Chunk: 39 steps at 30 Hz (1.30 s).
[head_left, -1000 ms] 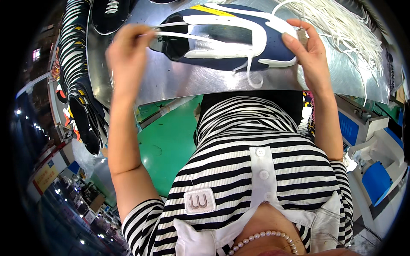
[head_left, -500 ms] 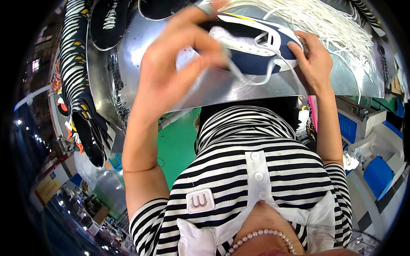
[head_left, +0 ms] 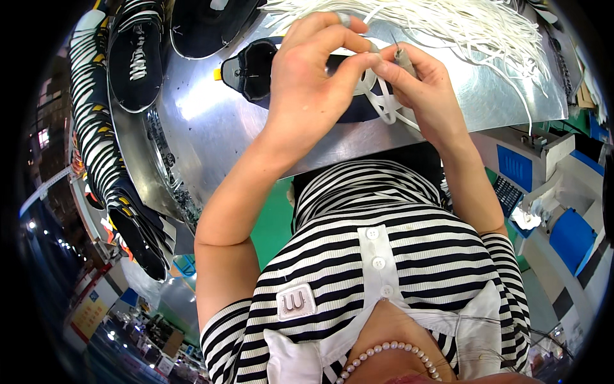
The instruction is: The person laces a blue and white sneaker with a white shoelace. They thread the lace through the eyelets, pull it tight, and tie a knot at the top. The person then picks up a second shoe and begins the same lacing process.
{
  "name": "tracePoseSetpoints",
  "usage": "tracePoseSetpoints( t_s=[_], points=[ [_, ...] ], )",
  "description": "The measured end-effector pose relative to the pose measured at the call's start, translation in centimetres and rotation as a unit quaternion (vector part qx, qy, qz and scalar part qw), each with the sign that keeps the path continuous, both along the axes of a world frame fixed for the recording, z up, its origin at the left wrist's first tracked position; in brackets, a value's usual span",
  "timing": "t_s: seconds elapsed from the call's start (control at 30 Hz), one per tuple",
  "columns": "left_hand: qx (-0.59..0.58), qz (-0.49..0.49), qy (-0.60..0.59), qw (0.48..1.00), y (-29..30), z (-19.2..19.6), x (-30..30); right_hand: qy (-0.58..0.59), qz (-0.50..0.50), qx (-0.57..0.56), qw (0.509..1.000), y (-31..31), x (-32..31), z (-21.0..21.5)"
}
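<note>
My left hand [head_left: 313, 77], with grey wraps on its fingertips, is pinched shut over a navy shoe [head_left: 246, 70]. Its thumb tip meets the right thumb at a white shoelace [head_left: 387, 105], which loops down in front of the shoe. My right hand [head_left: 425, 86] is closed as well, around a small grey-handled tool [head_left: 404, 61] with a thin point sticking up. The shoe lies on the metal tabletop, its dark heel opening to the left; both hands hide much of its middle and toe.
A heap of white shoelaces [head_left: 473, 32] spreads over the far right of the metal table [head_left: 198, 134]. Dark shoe pieces [head_left: 134, 67] lie at the left, beside a long stack of striped shoe uppers [head_left: 96, 121]. Blue-and-grey equipment [head_left: 515, 166] stands at the right.
My left hand has swung right to meet the right hand above the shoe. The right hand has left the toe and now grips the pointed tool. The shoe has shifted left.
</note>
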<state>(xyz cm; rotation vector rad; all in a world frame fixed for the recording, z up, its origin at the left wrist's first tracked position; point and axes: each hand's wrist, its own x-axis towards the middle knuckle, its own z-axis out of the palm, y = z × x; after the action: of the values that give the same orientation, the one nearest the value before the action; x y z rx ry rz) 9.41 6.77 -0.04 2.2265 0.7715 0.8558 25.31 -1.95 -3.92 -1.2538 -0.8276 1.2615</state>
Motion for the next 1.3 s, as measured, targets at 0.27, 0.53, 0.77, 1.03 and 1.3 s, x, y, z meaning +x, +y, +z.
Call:
tracePoseSetpoints(
  t_s=[0.27, 0.53, 0.77, 1.03, 1.3],
  points=[
    [-0.323, 0.011, 0.201, 0.925, 0.5, 0.2, -6.3, 0.027, -0.035, -0.025, 0.999, 1.0, -1.7, -1.2],
    [-0.658, 0.088, 0.051, 0.746, 0.4, -2.3, -3.4, -0.084, -0.05, 0.002, 0.995, 1.2, -3.2, -2.8],
    [-0.504, 0.152, 0.038, 0.85, -2.3, -1.4, -2.7, -0.194, -0.036, 0.017, 0.98, 1.0, -3.0, -3.3],
    [-0.35, 0.125, -0.039, 0.928, -2.8, -3.8, -3.0, -0.268, 0.011, 0.064, 0.961, -0.4, -2.7, -1.1],
    [-0.329, 0.132, -0.03, 0.934, -3.0, -3.2, -2.8, -0.302, 0.058, 0.072, 0.949, -0.6, -0.9, -0.4]
  ],
)
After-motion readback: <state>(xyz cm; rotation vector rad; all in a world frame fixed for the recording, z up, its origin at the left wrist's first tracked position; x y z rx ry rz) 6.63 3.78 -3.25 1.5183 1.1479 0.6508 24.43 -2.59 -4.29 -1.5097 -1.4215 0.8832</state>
